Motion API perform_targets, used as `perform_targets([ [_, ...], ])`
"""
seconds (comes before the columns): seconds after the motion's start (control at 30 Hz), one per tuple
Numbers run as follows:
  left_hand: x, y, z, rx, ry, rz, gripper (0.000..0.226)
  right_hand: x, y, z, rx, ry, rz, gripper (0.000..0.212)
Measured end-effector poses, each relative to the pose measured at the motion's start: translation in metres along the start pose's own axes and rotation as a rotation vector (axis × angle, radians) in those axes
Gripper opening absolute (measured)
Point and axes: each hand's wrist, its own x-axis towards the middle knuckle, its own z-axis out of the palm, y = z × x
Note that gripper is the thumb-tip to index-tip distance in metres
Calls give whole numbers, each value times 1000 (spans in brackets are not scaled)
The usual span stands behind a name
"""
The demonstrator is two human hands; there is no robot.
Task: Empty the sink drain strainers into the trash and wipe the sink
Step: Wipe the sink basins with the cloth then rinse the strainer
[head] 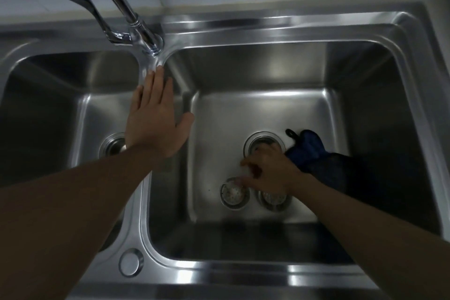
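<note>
A steel double sink fills the view. My left hand lies flat, fingers straight, on the ridge between the two basins. My right hand is low in the right basin, blurred, its fingers loosely bent and spread with nothing held. Below it two round metal strainers lie side by side on the basin floor: the left strainer at my fingertips, the right strainer partly hidden under my wrist. The right basin's open drain is just behind my hand. A dark blue cloth lies bunched to the drain's right.
The faucet with its lever handle stands at the back, above the dividing ridge. The left basin's drain shows beside my left forearm. A round cap sits on the front rim. A tiled wall runs behind the sink.
</note>
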Motion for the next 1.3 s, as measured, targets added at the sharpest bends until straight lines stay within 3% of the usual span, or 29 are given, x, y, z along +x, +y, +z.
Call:
perform_targets([
  [0.03,0,0,0,-1,0,1,94,6,-4,5,-32,-53,-18,49],
  [0.13,1,-1,1,0,-1,2,94,16,-7,15,-145,-76,-97,44],
  [0.23,0,-1,3,5,5,3,93,24,-5,13,-63,-78,-93,43],
  [0.33,0,-2,3,3,9,4,91,37,-4,0,132,107,126,50],
  [0.47,0,-1,3,-16,10,-9,88,76,-5,-29,168,365,452,58],
  [0.63,-1,0,1,-9,7,-22,87,114,-4,-43,196,319,673,41],
  [0.77,-1,1,0,-18,12,-23,88,119,3,-38,222,271,744,33],
  [0.93,-1,1,-1,-24,-2,-23,89,108,4,-36,316,280,661,53],
  [1.03,-1,1,-1,-25,2,-21,89,84,10,-38,222,342,552,69],
  [1.13,-1,0,-1,-26,5,-20,89,40,18,-41,96,330,276,57],
  [1.2,-1,0,-1,-26,5,-15,90,11,24,-44,31,213,59,40],
  [1.3,-1,0,0,-32,14,-11,90,-17,33,-42,-129,-95,-55,48],
])
